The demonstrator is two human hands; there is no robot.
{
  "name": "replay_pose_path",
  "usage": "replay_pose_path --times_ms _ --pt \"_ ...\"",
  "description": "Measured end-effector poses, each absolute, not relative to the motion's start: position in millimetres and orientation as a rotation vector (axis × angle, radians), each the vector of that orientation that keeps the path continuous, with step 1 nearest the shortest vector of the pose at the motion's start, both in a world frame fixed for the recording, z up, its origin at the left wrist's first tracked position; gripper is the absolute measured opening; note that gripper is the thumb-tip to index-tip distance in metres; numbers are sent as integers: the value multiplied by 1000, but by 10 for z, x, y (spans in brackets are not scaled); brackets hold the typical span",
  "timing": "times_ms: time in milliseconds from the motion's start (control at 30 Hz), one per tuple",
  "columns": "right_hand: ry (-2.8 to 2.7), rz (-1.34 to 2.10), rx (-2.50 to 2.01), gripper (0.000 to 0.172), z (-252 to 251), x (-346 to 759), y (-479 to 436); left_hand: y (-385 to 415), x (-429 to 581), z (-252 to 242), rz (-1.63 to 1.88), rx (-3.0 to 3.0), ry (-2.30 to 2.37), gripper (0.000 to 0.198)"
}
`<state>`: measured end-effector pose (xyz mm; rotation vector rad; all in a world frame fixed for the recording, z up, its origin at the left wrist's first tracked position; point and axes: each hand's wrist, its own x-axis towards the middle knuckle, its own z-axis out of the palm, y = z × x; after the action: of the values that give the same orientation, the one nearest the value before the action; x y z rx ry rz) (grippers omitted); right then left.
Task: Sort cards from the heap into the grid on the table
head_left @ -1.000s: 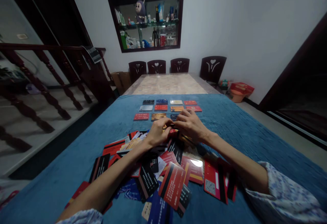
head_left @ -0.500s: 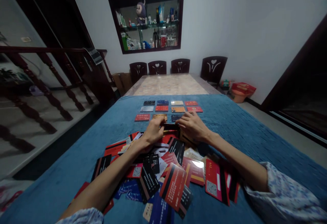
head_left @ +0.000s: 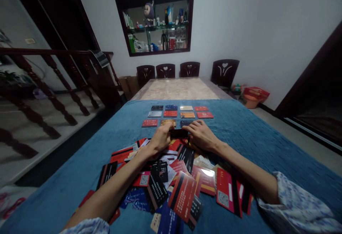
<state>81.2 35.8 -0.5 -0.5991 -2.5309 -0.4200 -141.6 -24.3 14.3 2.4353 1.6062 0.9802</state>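
A dark card (head_left: pixel 179 133) is held between my two hands, just above the far side of a loose pile of cards. My left hand (head_left: pixel 161 136) pinches its left end. At its right end my right hand (head_left: pixel 202 134) grips with curled fingers. Beneath my wrists the pile spreads out, with a red striped card (head_left: pixel 182 195), a black card (head_left: pixel 157 187) and a red card with a square code (head_left: pixel 223 191) on top. Beyond my hands, cards lie in neat rows; a gold card (head_left: pixel 167 122) and a dark blue card (head_left: pixel 185 123) are partly covered by my fingers.
A blue cloth (head_left: pixel 112 129) covers the near part of the table; its far end shows a beige top (head_left: pixel 179 88). Dark chairs (head_left: pixel 189 69) stand behind. A wooden railing (head_left: pixel 48 81) runs along the left, and a red bag (head_left: pixel 255 93) sits on the floor at right.
The card between my hands has tipped so more of its dark face shows. My right fingers have shifted slightly along it. The whole view has moved a little.
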Motion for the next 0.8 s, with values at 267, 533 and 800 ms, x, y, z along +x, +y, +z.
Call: replay_pose_path --times_ms 267,533,800 --pt "-2499 -394 -728 39 -80 747 339 -226 -1408 56 990 2476 1615 33" --pt "-2429 -425 -724 40 -70 725 297 -224 -1399 84 1091 2432 1581 31" --pt "-2411 -461 -700 40 -43 737 291 -260 -1374 157 1141 2360 1567 29"
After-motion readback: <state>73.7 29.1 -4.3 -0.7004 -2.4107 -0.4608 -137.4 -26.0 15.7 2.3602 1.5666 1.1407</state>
